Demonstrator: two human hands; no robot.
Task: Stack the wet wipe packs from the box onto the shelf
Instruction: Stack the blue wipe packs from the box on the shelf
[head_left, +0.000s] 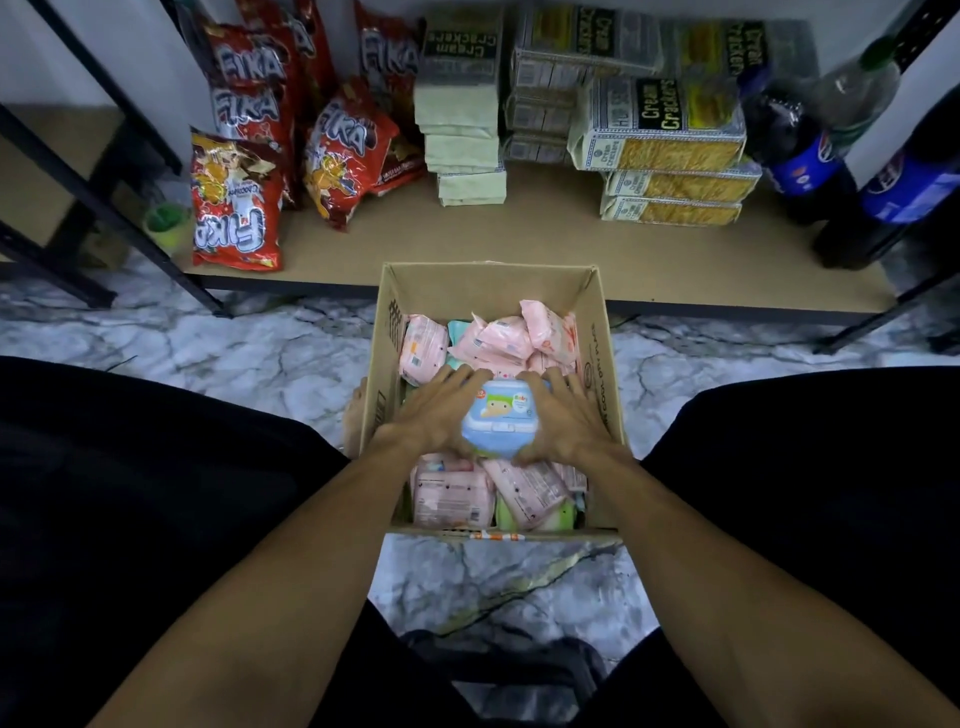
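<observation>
Currently held: you have the blue wet wipe pack (501, 418) clasped between both hands, inside the cardboard box (488, 291), on top of the other packs near its middle.
Look of the pack: light blue with rounded corners, a white flip lid on the side towards you, a cartoon child's face and the word "Baby" on top.
Your left hand (434, 415): on the pack's left side, fingers (462, 376) curved over the far edge, thumb at the near edge, gripping it.
Your right hand (563, 415): mirrored on the right side, fingers (545, 379) wrapped over the far corner, also gripping.
Other packs: soft pink packs (452, 493) lie jumbled around and beneath; a few pale green ones show between them.
Box position: open-topped, on the marble-patterned floor (234, 343), its far end just at the shelf (545, 244) edge.
On the shelf: red snack bags (236, 208) at the left, cream cracker packs (660, 130) stacked centre and right, dark bottles (795, 150) with blue labels at the far right.
</observation>
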